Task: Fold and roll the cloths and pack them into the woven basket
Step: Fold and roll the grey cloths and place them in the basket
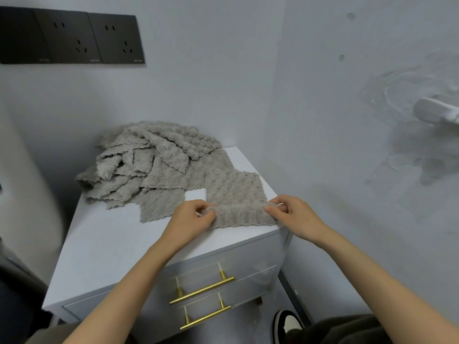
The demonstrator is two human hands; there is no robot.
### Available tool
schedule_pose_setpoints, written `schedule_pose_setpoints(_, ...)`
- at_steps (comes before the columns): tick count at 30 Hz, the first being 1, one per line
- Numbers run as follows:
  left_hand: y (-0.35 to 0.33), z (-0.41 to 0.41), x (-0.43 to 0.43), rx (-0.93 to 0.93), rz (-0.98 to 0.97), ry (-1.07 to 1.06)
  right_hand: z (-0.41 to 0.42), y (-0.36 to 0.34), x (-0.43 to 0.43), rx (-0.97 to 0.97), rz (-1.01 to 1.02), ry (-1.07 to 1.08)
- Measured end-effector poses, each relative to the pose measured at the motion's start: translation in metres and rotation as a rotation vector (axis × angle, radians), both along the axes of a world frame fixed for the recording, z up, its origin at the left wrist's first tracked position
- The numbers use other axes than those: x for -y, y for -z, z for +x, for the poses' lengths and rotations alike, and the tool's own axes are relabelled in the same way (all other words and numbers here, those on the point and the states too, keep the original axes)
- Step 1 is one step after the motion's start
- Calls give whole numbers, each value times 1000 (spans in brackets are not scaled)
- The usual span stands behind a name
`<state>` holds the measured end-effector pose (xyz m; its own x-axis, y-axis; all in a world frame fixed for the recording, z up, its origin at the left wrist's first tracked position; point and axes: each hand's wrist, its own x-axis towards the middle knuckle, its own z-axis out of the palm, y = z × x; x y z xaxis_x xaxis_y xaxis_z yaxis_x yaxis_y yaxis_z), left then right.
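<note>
Up on the wall above and to the left of the white cabinet sits a row of black wall sockets. On the back left part of the cabinet top lies a loose heap of grey textured cloths, crumpled and overlapping, some hanging a little over the cabinet's left edge. Just in front of the heap, near the middle of the cabinet top, one grey cloth lies flat, its back edge tucked under the heap. My left hand rests on the cabinet top beside that flat cloth, fingers curled and pinching the left end of the cloth I am rolling. This cloth lies at the front right corner of the cabinet top; its near edge is turned over into a low roll, while the rest spreads flat toward the back. My right hand pinches the roll's right end at the cabinet's right edge, thumb and fingertips closed on the fabric. Below, on the cabinet front, two brass drawer handles run one above the other. On the floor by the cabinet's right foot shows a black and white shoe. Farther right of the cabinet, a white fitting sticks out from the wall.
</note>
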<state>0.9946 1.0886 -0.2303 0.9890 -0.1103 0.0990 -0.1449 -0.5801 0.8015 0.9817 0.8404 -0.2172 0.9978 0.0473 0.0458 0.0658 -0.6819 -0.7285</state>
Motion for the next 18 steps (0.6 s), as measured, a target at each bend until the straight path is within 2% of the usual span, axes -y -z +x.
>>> schedule_pose_setpoints(2,1,2,-1,-27,10,-7,0,-1,-2,-56,33,54)
schedule_pose_setpoints(4,1,0,0,-14,35,-9,1,1,-4,-48,-29,98)
schedule_pose_setpoints(7,1,-4,2,46,95,-35,2,4,-6,69,-213,130)
schedule_pose_setpoints(10,-2,-9,2,229,323,-91,0,6,-8,295,-342,114)
schedule_pose_setpoints(14,-4,-19,10,562,430,82,-6,6,-23,669,-502,-112)
schedule_pose_setpoints(18,-6,-24,18,692,540,171,-15,12,-35,758,-652,-283)
